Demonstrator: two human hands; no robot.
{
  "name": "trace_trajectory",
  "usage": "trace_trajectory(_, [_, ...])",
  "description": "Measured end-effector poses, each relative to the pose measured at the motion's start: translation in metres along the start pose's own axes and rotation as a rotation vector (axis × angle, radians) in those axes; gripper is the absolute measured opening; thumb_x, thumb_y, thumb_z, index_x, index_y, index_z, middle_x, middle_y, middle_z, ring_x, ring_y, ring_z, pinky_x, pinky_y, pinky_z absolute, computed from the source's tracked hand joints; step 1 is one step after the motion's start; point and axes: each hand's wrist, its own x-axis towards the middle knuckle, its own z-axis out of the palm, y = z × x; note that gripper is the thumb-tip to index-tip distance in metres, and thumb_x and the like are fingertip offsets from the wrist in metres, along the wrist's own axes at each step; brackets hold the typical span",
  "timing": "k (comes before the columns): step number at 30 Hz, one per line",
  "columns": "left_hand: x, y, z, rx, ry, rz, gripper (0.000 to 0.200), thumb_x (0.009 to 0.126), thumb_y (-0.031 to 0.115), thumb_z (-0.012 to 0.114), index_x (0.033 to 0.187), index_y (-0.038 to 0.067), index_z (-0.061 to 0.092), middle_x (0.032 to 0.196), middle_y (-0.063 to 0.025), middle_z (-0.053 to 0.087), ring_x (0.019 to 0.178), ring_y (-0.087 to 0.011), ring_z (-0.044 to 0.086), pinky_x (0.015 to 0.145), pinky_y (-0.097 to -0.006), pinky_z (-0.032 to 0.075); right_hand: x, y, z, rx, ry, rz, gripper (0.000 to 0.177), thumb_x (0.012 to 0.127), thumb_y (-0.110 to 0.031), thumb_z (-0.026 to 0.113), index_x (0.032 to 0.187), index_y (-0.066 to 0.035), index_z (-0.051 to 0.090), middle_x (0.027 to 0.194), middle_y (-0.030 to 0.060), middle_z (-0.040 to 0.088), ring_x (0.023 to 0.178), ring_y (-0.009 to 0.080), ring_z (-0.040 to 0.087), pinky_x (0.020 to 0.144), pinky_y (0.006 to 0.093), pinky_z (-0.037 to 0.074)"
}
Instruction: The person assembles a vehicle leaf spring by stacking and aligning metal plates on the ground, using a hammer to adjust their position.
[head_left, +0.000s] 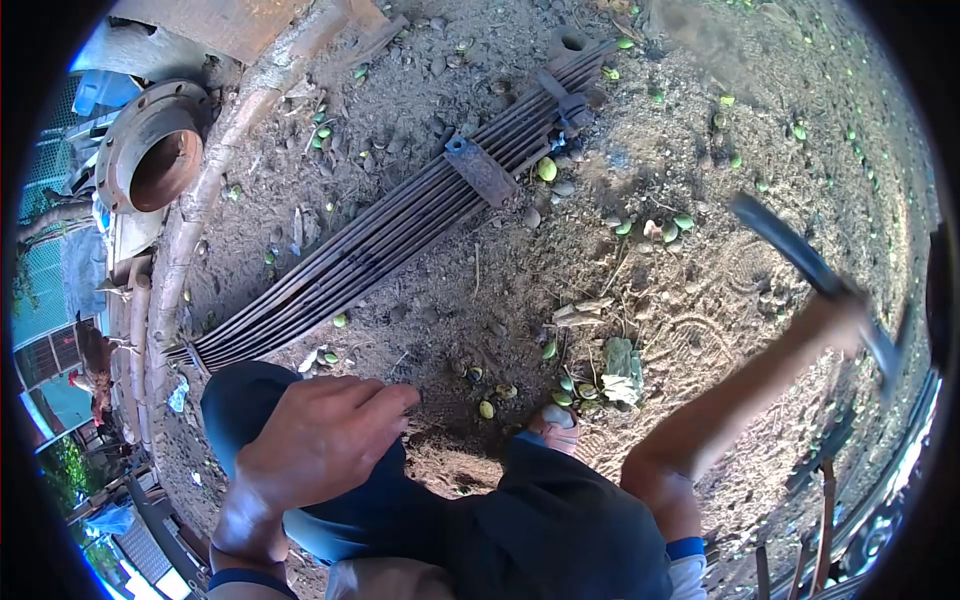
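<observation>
My right hand (838,312) is raised at the right, wrapped round a long dark bar-like tool (785,235), which is blurred by motion. The tool slants from upper left to lower right above the dirt. In front of my left knee, my left hand (335,430) is closed with its fingers curled together; whatever it may hold is hidden behind them. Past it, a rusty stack of leaf springs (365,245) lies diagonally on the ground. A short metal plate (480,172) crosses the stack, and a round eye (572,43) shows at its far end.
My foot (555,428) stands on the dirt (690,350), beside a crumpled leaf (622,370) and scattered small green leaves. At left, a rusty flanged pipe (150,150) sits by a long pale log (185,240). A chicken (95,365) stands beyond the log.
</observation>
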Motion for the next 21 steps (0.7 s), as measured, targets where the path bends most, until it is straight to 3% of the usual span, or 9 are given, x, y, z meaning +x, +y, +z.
trace_trajectory(1, [0.004, 0.004, -0.001, -0.001, -0.023, 0.028, 0.021, 0.091, 0.017, 0.067, 0.109, 0.008, 0.066, 0.092, -0.0124, 0.07, 0.082, -0.0299, 0.07, 0.074, -0.0392, 0.056, -0.027, -0.108, -0.004, 0.483, -0.18, 0.649, 0.018, 0.094, -0.023, 0.065, 0.092, -0.005, 0.066, 0.068, 0.0006, 0.065, 0.05, 0.0133, 0.059, 0.044, 0.0243, 0.053])
trace_trajectory(2, [0.006, 0.009, -0.002, -0.003, -0.049, 0.061, 0.021, 0.091, 0.017, 0.067, 0.109, 0.008, 0.066, 0.09, -0.0124, 0.07, 0.081, -0.03, 0.069, 0.073, -0.0394, 0.056, -0.103, -0.111, 0.068, 0.369, -0.13, 0.038, 0.018, 0.099, -0.013, 0.052, 0.098, 0.001, 0.062, 0.073, 0.0042, 0.061, 0.06, 0.0122, 0.059, 0.053, 0.023, 0.053])
trace_trajectory(4, [0.01, 0.01, 0.006, -0.04, -0.032, 0.117, 0.02, 0.091, 0.017, 0.067, 0.109, 0.008, 0.066, 0.089, -0.0123, 0.069, 0.079, -0.03, 0.069, 0.072, -0.0393, 0.056, -0.127, -0.245, 0.014, 0.693, -0.725, 0.123, 0.012, 0.097, -0.011, 0.056, 0.099, 0.001, 0.056, 0.072, 0.0021, 0.056, 0.055, 0.0099, 0.051, 0.048, 0.0202, 0.047])
trace_trajectory(6, [0.015, 0.003, -0.001, -0.047, -0.004, 0.164, 0.019, 0.091, 0.017, 0.067, 0.108, 0.008, 0.066, 0.087, -0.0123, 0.069, 0.077, -0.0299, 0.068, 0.071, -0.0393, 0.055, -0.072, -0.295, -0.039, 1.54, -1.392, 1.069, 0.013, 0.088, 0.002, 0.059, 0.086, -0.008, 0.05, 0.063, -0.0037, 0.047, 0.049, 0.0072, 0.042, 0.04, 0.0223, 0.029])
trace_trajectory(8, [0.009, -0.002, 0.001, 0.131, -0.04, 0.115, 0.025, 0.089, 0.013, 0.066, 0.113, 0.007, 0.06, 0.088, -0.0104, 0.068, 0.081, -0.0297, 0.068, 0.07, -0.0405, 0.055, -0.056, -0.269, -0.047, 1.584, -1.45, 0.995, 0.019, 0.087, 0.002, 0.061, 0.084, -0.012, 0.047, 0.062, -0.0059, 0.044, 0.046, 0.0052, 0.039, 0.038, 0.0211, 0.027])
trace_trajectory(12, [-0.015, 0.004, -0.006, 0.025, 0.007, 0.084, 0.025, 0.088, 0.012, 0.068, 0.111, 0.006, 0.062, 0.088, -0.0108, 0.069, 0.08, -0.0303, 0.069, 0.069, -0.0402, 0.056, -0.031, -0.171, -0.063, 2.148, -1.183, 0.885, 0.006, 0.093, -0.006, 0.057, 0.093, -0.01, 0.052, 0.067, -0.0051, 0.047, 0.05, 0.0022, 0.036, 0.036, 0.0169, 0.029])
trace_trajectory(15, [-0.024, 0.0, -0.005, -0.096, 0.063, 0.054, 0.023, 0.087, 0.011, 0.069, 0.109, 0.006, 0.064, 0.087, -0.0112, 0.07, 0.077, -0.0309, 0.07, 0.067, -0.0401, 0.057, 0.024, -0.062, -0.091, 1.511, -0.788, 0.389, 0.032, 0.093, -0.038, 0.068, 0.078, -0.015, 0.052, 0.07, -0.0058, 0.042, 0.058, 0.0058, 0.035, 0.052, 0.0228, 0.029])
trace_trajectory(16, [-0.024, -0.001, -0.004, -0.057, 0.09, -0.002, 0.021, 0.086, 0.012, 0.07, 0.106, 0.006, 0.066, 0.088, -0.0122, 0.071, 0.077, -0.032, 0.07, 0.069, -0.0404, 0.056, 0.043, -0.032, -0.098, 1.77, -0.519, 0.573, 0.018, 0.092, 0.0, 0.044, 0.078, -0.012, 0.043, 0.064, -0.0027, 0.033, 0.052, 0.0073, 0.035, 0.045, 0.0239, 0.03])
trace_trajectory(21, [-0.023, -0.008, -0.006, -0.031, 0.126, 0.014, 0.022, 0.087, 0.011, 0.07, 0.107, 0.005, 0.065, 0.084, -0.0117, 0.069, 0.073, -0.0309, 0.069, 0.065, -0.0402, 0.057, 0.107, -0.03, -0.142, 1.451, 0.512, 0.938, 0.03, 0.094, -0.011, 0.053, 0.066, 0.0, 0.051, 0.057, 0.0042, 0.049, 0.047, 0.0171, 0.049, 0.049, 0.0359, 0.049])
